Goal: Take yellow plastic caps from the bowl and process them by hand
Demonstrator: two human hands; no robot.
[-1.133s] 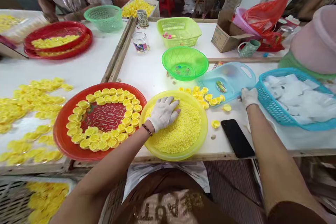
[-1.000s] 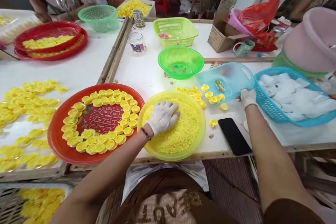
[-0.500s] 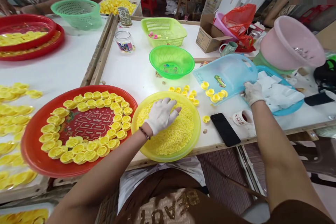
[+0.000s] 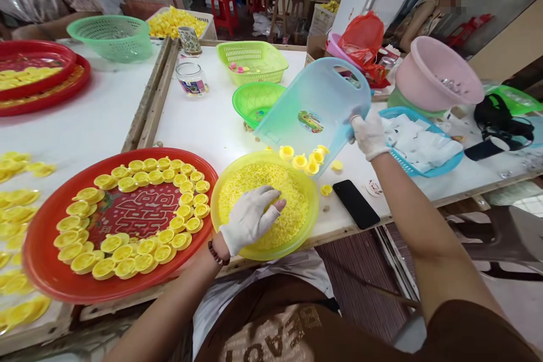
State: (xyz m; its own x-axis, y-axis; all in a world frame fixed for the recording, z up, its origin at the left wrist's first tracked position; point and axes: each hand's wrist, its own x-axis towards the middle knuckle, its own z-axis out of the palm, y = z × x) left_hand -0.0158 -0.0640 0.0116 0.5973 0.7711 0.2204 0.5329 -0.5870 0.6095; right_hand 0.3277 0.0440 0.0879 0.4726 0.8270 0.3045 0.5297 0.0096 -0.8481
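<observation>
My right hand (image 4: 368, 133), in a white glove, grips the side edge of a translucent blue plastic board (image 4: 292, 102) with a handle slot. The board is tilted, its lower edge over the yellow basin (image 4: 314, 203). Several small yellow plastic cups (image 4: 299, 162) sit at that lower edge. Small yellow pellets (image 4: 271, 181) fill the basin. My left hand (image 4: 251, 216), also gloved, is over the pellets with fingers apart and nothing in it. To its left a red round tray (image 4: 38, 260) carries a ring of yellow cups (image 4: 126, 267).
A black phone (image 4: 355, 203) lies right of the basin, with a loose yellow cup (image 4: 326, 190) beside it. Behind stand a green bowl (image 4: 250, 102), a green basket (image 4: 252, 62) and a glass jar (image 4: 190, 80). A blue basket (image 4: 403, 167) of white pieces is at right.
My right hand has lifted and tilted the blue board and brought it left, over the basin's edge. The cups on it have come along. My left hand stays over the pellets.
</observation>
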